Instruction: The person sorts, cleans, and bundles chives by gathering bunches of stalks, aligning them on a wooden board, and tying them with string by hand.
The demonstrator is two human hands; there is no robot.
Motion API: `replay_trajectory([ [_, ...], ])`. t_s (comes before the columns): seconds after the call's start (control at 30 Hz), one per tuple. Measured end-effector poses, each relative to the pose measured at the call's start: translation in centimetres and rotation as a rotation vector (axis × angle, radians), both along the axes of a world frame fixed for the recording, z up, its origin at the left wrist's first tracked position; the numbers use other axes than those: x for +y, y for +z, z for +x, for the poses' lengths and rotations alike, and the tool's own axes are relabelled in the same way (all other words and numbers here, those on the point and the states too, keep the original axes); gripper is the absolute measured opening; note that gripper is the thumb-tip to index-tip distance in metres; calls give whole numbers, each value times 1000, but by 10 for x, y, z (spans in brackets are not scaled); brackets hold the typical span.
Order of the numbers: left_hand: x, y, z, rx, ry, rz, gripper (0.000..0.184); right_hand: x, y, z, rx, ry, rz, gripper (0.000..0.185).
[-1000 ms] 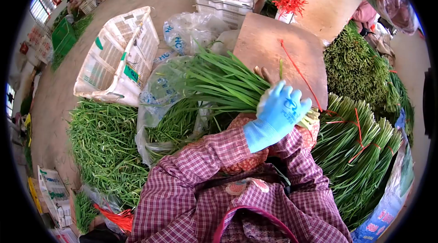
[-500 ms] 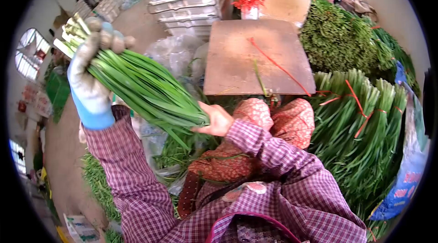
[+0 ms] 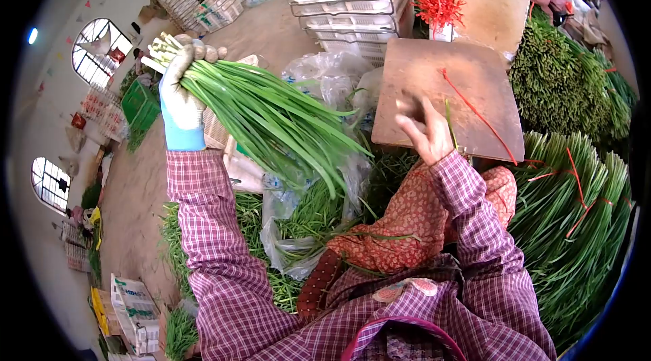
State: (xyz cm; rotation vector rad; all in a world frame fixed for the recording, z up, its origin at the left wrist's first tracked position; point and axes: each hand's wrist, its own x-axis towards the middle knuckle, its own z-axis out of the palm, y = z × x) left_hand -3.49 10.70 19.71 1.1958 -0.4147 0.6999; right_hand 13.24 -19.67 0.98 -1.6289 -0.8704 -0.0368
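My left hand (image 3: 183, 83), in a white and blue work glove, is closed around a bunch of garlic chives (image 3: 271, 107) near the pale stem ends. The green leaves fan out to the right and droop at their tips. My right hand (image 3: 428, 132) is bare and hovers over the near-left part of a brown board (image 3: 407, 63). Its fingers are apart and slightly blurred, with nothing visible in them. On the board lie a red tie (image 3: 478, 111) and a single green leaf (image 3: 448, 120), just right of my right hand.
Tied chive bundles (image 3: 576, 185) stand at the right, below a heap of dark green stalks (image 3: 559, 76). Red ties (image 3: 437, 3) hang in a bunch beyond the board. White crates (image 3: 352, 12) are stacked at the back. Loose leaves in a plastic bag (image 3: 278, 225) lie left of my knees.
My right hand has let go of the leaf tips and moved right, over the board. The leaves have spread and hang loose. The view has turned left.
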Motion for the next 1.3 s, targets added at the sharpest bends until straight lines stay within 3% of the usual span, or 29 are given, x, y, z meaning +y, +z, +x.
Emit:
replay_trajectory([
  [0.17, -90, -4, 17, 234, 519, 260, 22, 44, 60, -46, -241, 131, 38, 118],
  [0.27, -137, -15, 32, 231, 563, 231, 28, 75, 71, -63, -236, 214, 151, 123],
  [0.33, -157, -20, 34, 211, 442, 202, 30, 90, 68, -71, -139, 221, 267, 117],
  [0.4, -166, -21, 35, 204, 606, 477, 26, 90, 65, -72, -21, 198, 378, 104],
  [0.43, -160, -21, 36, 202, 525, 568, 37, 90, 65, -70, -22, 186, 374, 104],
  [0.5, -181, -16, 49, 229, 484, 454, 39, 87, 62, -66, 96, 195, 495, 88],
  [0.53, -192, -10, 55, 256, 451, 345, 42, 80, 66, -66, 193, 232, 552, 71],
  [0.57, -189, -8, 58, 306, 441, 437, 57, 80, 63, -60, 220, 269, 655, 69],
  [0.6, -193, -6, 62, 303, 428, 437, 57, 81, 61, -53, 247, 305, 757, 67],
  [0.67, -204, -4, 70, 117, 94, 371, 68, 52, 74, -41, 241, 263, 758, 62],
  [0.73, -182, -13, 95, -22, 111, 465, 73, 15, 88, -25, 299, 175, 741, 49],
  [0.8, -191, -8, 102, 182, 238, 526, 70, -28, 103, -7, 242, 41, 741, 32],
  [0.87, -173, -44, 128, 292, 293, 585, 53, -65, 115, 6, 212, -75, 854, 22],
  [0.9, -164, -66, 138, 341, 311, 606, 44, -82, 115, 16, 103, -134, 837, 24],
  [0.93, -155, -88, 149, 474, 246, 535, 48, -98, 115, 26, -7, -195, 818, 26],
  [1.03, -156, -128, 171, 554, 222, 405, 36, -120, 96, 45, -13, -317, 836, 30],
  [1.07, -155, -138, 180, 576, 217, 386, 33, -122, 86, 48, -32, -331, 844, 23],
  [1.13, -156, -151, 195, 625, 181, 405, 31, -118, 55, 53, 43, -456, 720, 24],
  [1.27, -162, -170, 213, 636, 123, 508, 25, -105, 1, 35, 331, -337, 553, 39],
  [1.3, -169, -170, 214, 603, 143, 538, 23, -101, 0, 28, 364, -270, 590, 50],
])
